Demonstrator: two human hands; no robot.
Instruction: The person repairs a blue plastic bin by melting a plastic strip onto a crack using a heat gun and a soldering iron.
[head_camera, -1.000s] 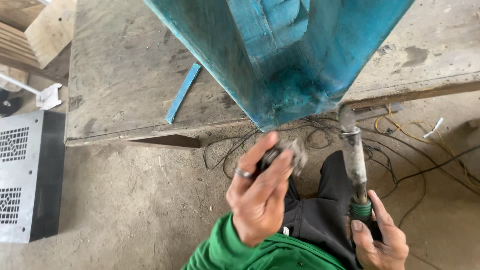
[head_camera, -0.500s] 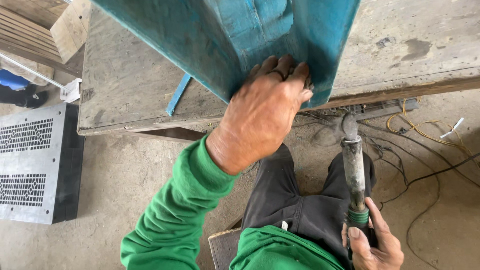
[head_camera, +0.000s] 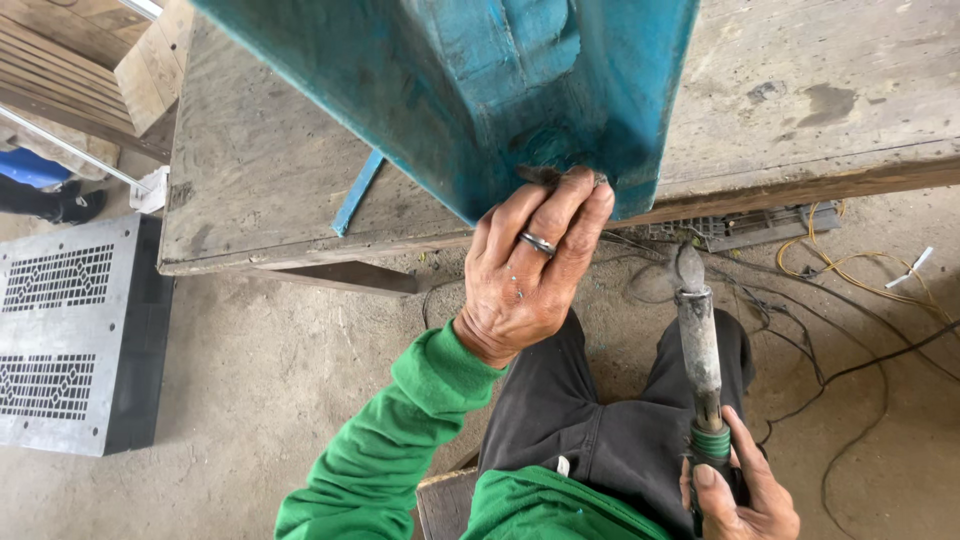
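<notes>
**Hands steady a teal wooden piece at the edge of a worn counter**

A weathered grey counter (head_camera: 250, 190) fills the upper part of the view, its front edge running across above a dusty concrete floor (head_camera: 250, 400). Standing on it, and overhanging that edge toward the camera, is a large teal-painted wooden piece (head_camera: 450, 90) with carved relief on its face and worn paint along its lower rim; tipped forward this way, its bottom corner is within easy reach of the seated person. A thin blue strip (head_camera: 357, 193) lies flat on the counter just beside it.

To the left, on the floor, sits a grey metal panel (head_camera: 60, 330) with patterned vents, and wooden slats (head_camera: 70, 60) lean in the far corner. Tangled cables (head_camera: 860, 330) trail over the floor at the right, under the counter's edge.

The person, in a green sleeve (head_camera: 400, 440) and dark trousers (head_camera: 600, 430), reaches up with the left hand (head_camera: 525, 270). Its fingers are pressed together and curled over the lower rim of the teal piece, the tips pinching a small dark metal part there, seemingly to brace the work. A ring (head_camera: 537, 243) shows on one finger.

The right hand (head_camera: 735, 490) is closed around the green-banded grip of a long grey hand tool (head_camera: 697, 340), held upright with its tip pointing toward the rim but apart from it, apparently kept at the ready.
</notes>
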